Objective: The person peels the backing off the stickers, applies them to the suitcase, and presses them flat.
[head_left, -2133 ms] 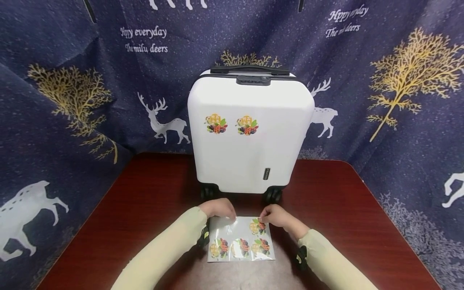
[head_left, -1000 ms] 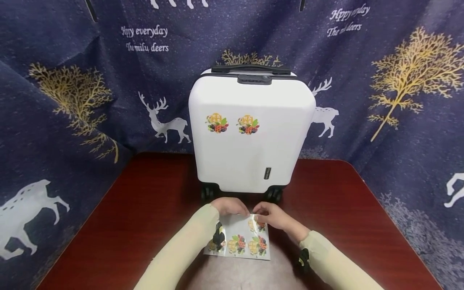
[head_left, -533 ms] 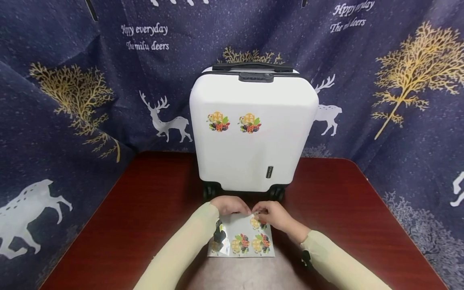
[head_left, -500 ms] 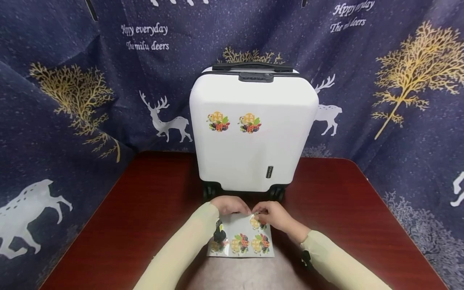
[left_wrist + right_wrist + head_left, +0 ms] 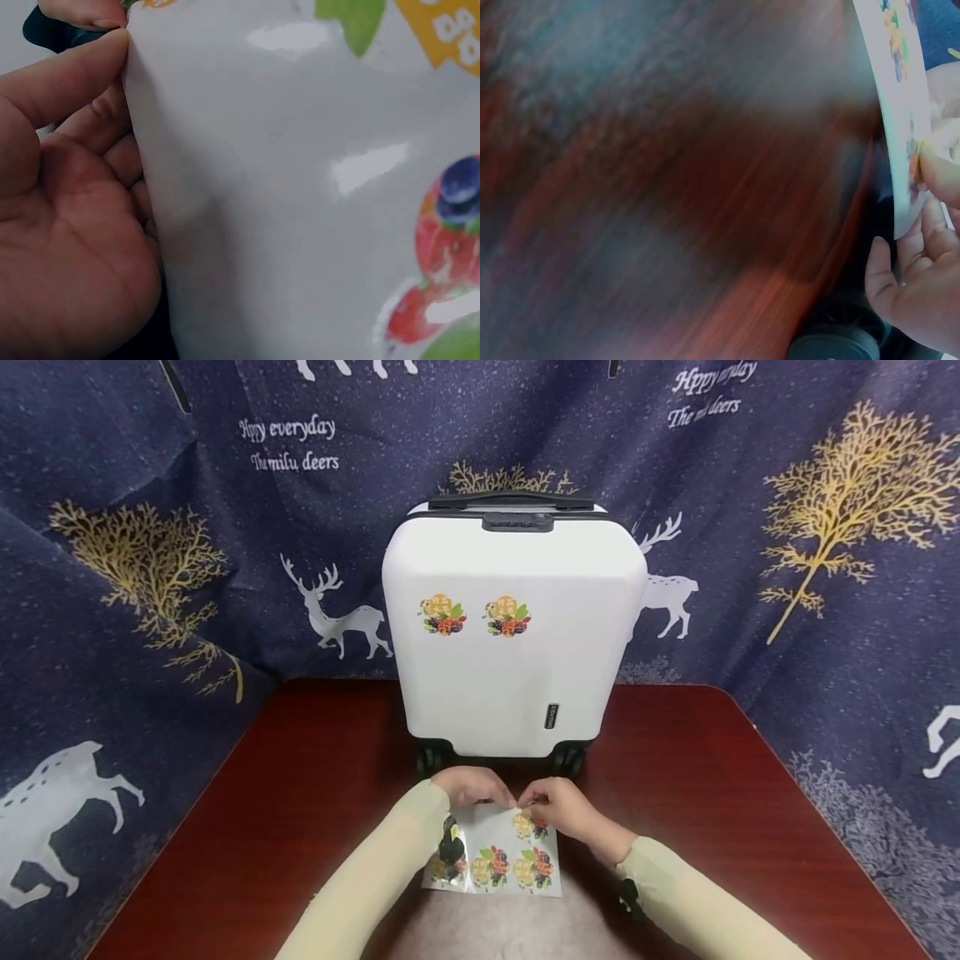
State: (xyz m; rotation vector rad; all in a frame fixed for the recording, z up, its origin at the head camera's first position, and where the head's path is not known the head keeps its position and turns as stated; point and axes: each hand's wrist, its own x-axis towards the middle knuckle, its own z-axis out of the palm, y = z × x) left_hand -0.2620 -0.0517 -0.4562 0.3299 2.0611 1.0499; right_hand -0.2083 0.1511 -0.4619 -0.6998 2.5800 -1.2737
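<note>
A glossy white sticker sheet (image 5: 487,828) with several fruit stickers lies in front of the suitcase, its far edge raised off the table. My left hand (image 5: 474,786) pinches that far edge near the middle; in the left wrist view the thumb and fingertips of the left hand (image 5: 75,225) meet at the sheet's edge. Close beside it, my right hand (image 5: 564,807) grips the same edge by the top right sticker (image 5: 525,827). Seen edge-on in the right wrist view, the sheet (image 5: 889,97) sits between thumb and fingers. My left sleeve and wristband cover part of its left side.
A white suitcase (image 5: 510,677) stands upright on the dark red table (image 5: 675,760), with two fruit stickers on its upper left and a small black label (image 5: 551,716) low down. Its black wheels (image 5: 567,760) are just behind my hands. A blue printed curtain (image 5: 330,527) hangs behind.
My left hand has moved right along the sheet's far edge, from its left part to beside the right hand. The right hand has stayed nearly in place; the sheet has shifted slightly.
</note>
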